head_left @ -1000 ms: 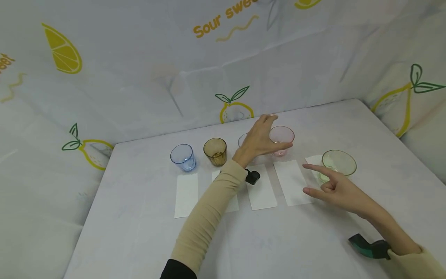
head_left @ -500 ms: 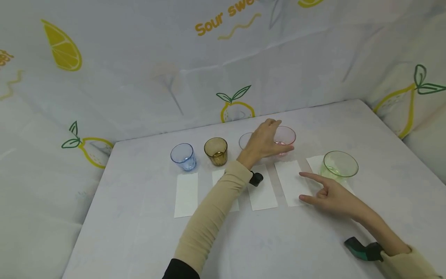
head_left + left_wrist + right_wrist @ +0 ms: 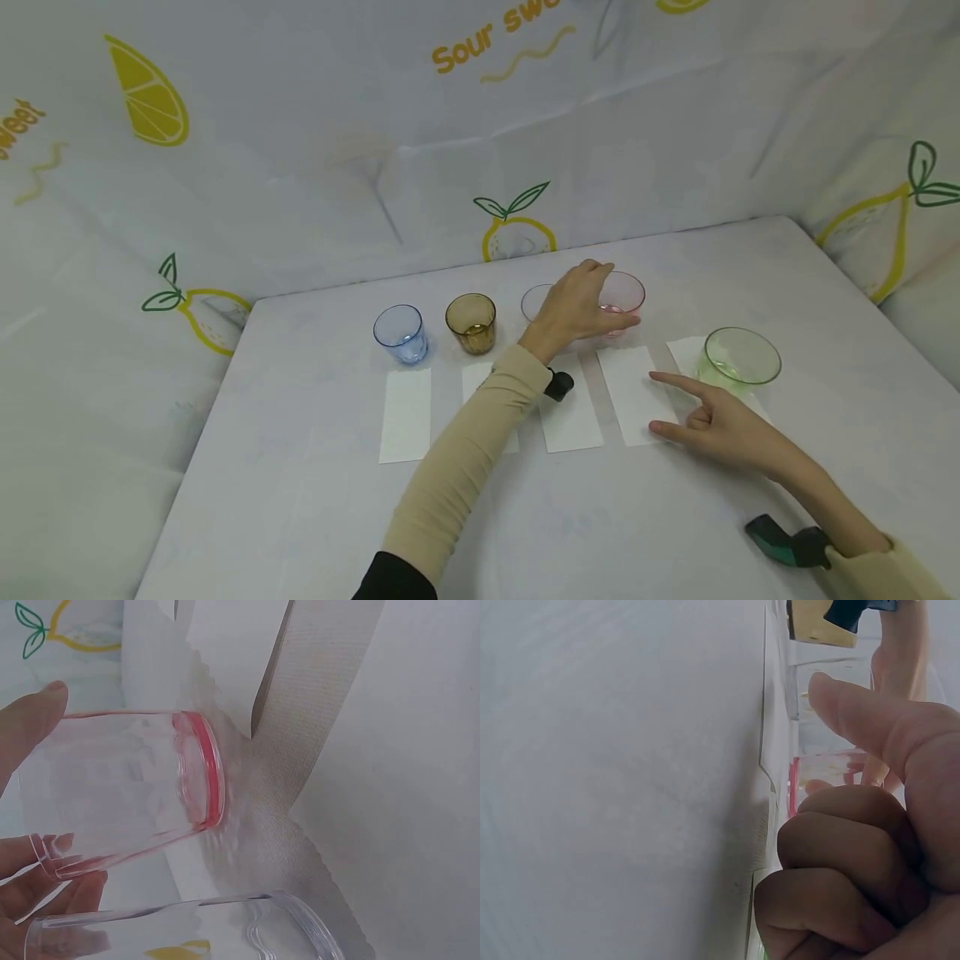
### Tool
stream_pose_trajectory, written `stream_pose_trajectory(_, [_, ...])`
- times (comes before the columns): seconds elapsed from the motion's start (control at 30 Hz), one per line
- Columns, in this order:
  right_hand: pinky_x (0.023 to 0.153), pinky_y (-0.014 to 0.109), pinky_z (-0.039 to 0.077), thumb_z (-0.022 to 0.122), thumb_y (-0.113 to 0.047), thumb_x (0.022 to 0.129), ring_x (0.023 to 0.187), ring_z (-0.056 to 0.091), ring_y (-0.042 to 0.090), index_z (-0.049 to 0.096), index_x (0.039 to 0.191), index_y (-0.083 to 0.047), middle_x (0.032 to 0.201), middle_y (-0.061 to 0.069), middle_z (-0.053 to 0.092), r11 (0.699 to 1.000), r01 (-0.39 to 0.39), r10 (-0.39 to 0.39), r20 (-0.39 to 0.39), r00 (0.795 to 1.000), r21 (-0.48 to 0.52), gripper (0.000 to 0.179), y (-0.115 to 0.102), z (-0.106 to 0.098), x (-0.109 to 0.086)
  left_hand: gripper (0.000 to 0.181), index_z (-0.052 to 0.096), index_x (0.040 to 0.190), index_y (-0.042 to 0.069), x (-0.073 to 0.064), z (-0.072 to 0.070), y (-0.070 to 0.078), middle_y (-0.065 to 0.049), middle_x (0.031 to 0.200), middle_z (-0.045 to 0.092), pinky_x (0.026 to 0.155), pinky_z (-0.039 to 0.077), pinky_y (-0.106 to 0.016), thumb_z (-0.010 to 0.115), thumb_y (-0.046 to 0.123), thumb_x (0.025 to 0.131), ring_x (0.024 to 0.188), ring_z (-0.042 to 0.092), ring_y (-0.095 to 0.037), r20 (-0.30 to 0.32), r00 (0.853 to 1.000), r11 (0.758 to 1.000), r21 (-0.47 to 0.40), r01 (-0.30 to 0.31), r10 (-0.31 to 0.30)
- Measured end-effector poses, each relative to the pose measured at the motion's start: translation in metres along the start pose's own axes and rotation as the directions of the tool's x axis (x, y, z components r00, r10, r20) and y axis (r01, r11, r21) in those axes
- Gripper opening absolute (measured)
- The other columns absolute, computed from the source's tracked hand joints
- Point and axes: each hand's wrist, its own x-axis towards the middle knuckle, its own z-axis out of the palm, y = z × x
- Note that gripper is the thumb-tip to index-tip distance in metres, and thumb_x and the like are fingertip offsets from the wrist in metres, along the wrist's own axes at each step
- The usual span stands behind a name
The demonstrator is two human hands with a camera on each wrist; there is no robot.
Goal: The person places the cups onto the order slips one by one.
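My left hand [image 3: 573,307] grips a pink-tinted glass [image 3: 628,292] from the left, thumb on the near side and fingers on the far side. In the left wrist view the thumb and fingertips lie against opposite sides of the pink glass [image 3: 112,780] near its rim. Close beside it stands a clear glass [image 3: 240,934], mostly hidden by my hand in the head view. Holding nothing, my right hand [image 3: 716,425] hovers before a pale green glass [image 3: 742,357]; index finger and thumb are spread apart, the other fingers [image 3: 840,840] folded in.
To the left an amber glass [image 3: 471,323] and a blue glass [image 3: 401,335] stand upright. White paper cards [image 3: 406,417] lie in a row in front of the glasses. The green glass stands over the far end of the rightmost card. Behind the table hangs a lemon-print cloth [image 3: 315,167].
My left thumb and fingers have drawn closer together around the pink glass. The right hand has moved back from the green glass, towards me. The view has shifted slightly.
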Motion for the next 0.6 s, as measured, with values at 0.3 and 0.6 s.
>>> stream_pose_trajectory(0.3, [0.043,0.021,0.029,0.078,-0.023,0.09,0.049,0.022,-0.002,0.046,0.151,-0.005,0.053,-0.014,0.025,1.0,0.014,-0.014,-0.009,1.0,0.015,0.071,0.004,0.0008,0.0005,0.086,0.049,0.151,0.006,-0.0011,0.0001,0.002,-0.007,0.148,0.057,0.112,0.048,-0.028,0.072,0.06,0.088,0.134,0.057,-0.02,0.001,1.0,1.0,0.002,-0.002,0.002])
stream_pose_trajectory(0.6, [0.043,0.021,0.029,0.078,-0.024,0.09,0.049,0.022,-0.002,0.047,0.15,-0.004,0.053,-0.015,0.025,1.0,0.014,-0.014,-0.005,1.0,-0.005,0.071,0.0045,0.0012,0.0008,0.082,0.053,0.148,0.007,-0.0015,0.0002,0.0014,-0.006,0.145,0.057,0.108,0.051,-0.027,0.073,0.059,0.087,0.131,0.058,-0.018,-0.018,1.0,1.0,-0.011,0.008,-0.008])
